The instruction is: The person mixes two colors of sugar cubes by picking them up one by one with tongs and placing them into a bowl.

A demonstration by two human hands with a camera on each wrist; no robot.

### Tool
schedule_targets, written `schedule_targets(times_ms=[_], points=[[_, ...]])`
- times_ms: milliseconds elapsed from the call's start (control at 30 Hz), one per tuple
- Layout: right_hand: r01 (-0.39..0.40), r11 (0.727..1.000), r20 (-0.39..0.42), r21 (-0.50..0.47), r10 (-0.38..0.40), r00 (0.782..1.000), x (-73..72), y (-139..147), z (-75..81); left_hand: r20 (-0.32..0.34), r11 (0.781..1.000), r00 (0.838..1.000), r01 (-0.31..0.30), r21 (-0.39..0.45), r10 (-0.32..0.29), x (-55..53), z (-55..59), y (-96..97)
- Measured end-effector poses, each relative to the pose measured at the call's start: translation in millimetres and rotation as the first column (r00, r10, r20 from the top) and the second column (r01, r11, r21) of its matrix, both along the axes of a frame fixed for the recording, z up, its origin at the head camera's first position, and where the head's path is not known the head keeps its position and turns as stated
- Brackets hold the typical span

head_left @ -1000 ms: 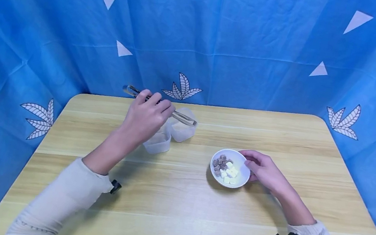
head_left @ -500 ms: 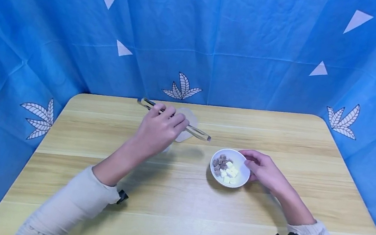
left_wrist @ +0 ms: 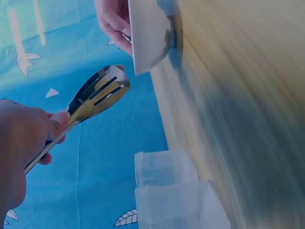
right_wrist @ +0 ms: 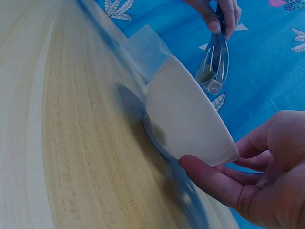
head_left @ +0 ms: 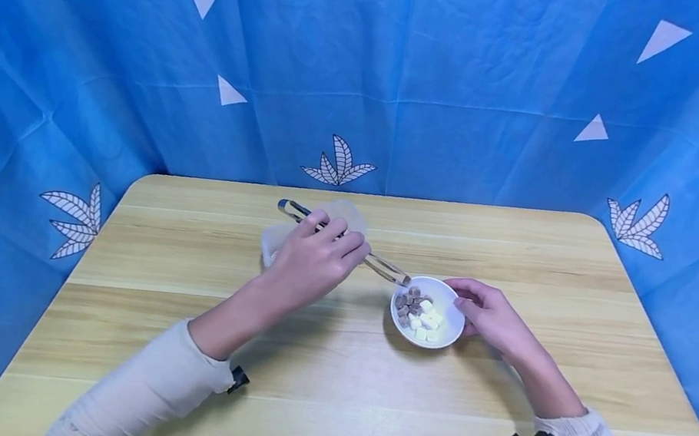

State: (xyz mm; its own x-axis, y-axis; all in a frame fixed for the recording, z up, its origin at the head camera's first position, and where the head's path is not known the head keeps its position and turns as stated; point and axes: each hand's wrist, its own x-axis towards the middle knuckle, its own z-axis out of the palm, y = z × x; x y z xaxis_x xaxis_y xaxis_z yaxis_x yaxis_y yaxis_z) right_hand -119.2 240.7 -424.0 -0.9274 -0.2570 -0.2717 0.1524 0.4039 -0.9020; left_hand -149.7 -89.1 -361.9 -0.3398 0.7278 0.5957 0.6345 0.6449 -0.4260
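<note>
My left hand [head_left: 319, 256] grips metal tongs [head_left: 386, 269] with slotted ends [left_wrist: 105, 90]. The tongs' tips hang at the left rim of a white bowl [head_left: 451, 310]. In the right wrist view a small pale piece [right_wrist: 212, 86] shows between the tips; its kind is unclear. Small brown cubes [head_left: 406, 306] lie at the left inside the bowl, and white cubes [head_left: 425, 328] lie beside them. My right hand [head_left: 485, 316] holds the bowl by its right side, thumb and fingers about the rim. The bowl stands on the table.
Two translucent plastic containers [head_left: 272, 237] stand side by side behind my left hand, partly hidden by it; the left wrist view shows their walls [left_wrist: 167, 202]. The wooden table [head_left: 355, 422] ends at a blue patterned curtain [head_left: 447, 142] at the back and sides.
My left hand has carried the tongs rightward and nearer, from above the containers to the bowl's left rim. My right hand and the bowl have stayed in place.
</note>
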Motion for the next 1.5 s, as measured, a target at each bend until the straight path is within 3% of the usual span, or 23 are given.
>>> schedule_targets(times_ms=[467,700,933,1167,1500], points=[[0.005,1.0,0.009,0.007,-0.005,1.0,0.1,0.6,-1.1,0.025,0.999,0.999,-0.027,-0.022,0.028,1.7,1.9,1.7],[0.004,1.0,0.01,0.006,-0.004,1.0,0.6,-0.2,0.2,0.014,1.0,1.0,-0.023,0.009,0.023,-2.0,3.7,-2.0],[0.005,1.0,0.007,0.013,-0.005,1.0,1.1,-1.0,0.9,0.006,0.998,0.998,-0.055,0.035,0.055,-5.6,5.2,-9.1],[0.007,1.0,0.003,0.014,-0.007,1.0,2.0,-0.8,0.7,0.06,0.995,0.994,-0.097,0.026,0.095,-5.2,6.5,-18.0],[0.006,1.0,-0.001,0.012,-0.006,1.0,1.8,-1.1,2.0,0.161,0.987,0.979,-0.14,0.082,0.125,-3.9,8.2,-32.6]])
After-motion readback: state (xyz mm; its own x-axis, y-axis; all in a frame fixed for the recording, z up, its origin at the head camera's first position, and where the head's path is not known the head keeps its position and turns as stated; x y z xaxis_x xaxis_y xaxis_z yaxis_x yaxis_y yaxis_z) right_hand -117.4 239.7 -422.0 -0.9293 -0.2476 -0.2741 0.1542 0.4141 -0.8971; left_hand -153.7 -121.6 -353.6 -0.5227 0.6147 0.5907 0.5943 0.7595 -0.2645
